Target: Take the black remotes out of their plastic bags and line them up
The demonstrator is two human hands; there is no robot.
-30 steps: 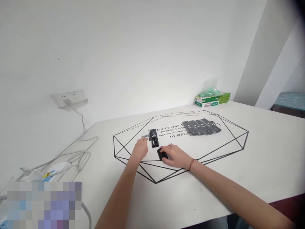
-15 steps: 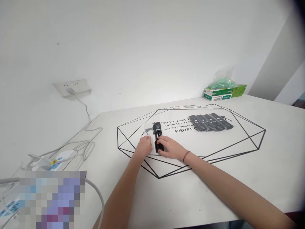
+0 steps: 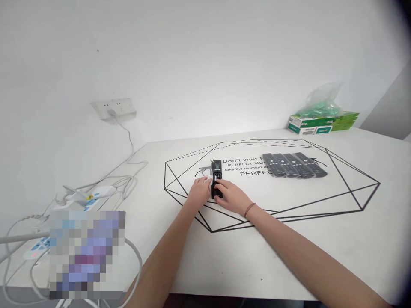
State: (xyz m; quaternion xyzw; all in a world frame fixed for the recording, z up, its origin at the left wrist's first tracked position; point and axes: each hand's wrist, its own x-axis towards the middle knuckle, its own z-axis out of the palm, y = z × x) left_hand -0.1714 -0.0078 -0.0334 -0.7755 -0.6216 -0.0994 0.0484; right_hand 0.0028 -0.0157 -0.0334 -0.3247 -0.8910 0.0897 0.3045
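Observation:
A black remote control [image 3: 217,173] lies lengthwise on the white table [image 3: 289,239], inside a black line drawing with printed words. My left hand [image 3: 199,192] rests against its left side, fingers curled toward it. My right hand [image 3: 231,196], with a red cord at the wrist, presses on the near end of the remote from the right, its fingers on a black cover piece there. Both hands touch the remote.
Several more black remotes [image 3: 293,165] lie side by side to the right. Green and white boxes with a plastic bag [image 3: 323,117] stand at the back right by the wall. Power strips and white cables [image 3: 93,196] lie at the left under a wall socket [image 3: 114,108].
My right hand carried the black cover piece from the table onto the near end of the remote. My left hand closed in on the remote's left side. The view shifted left.

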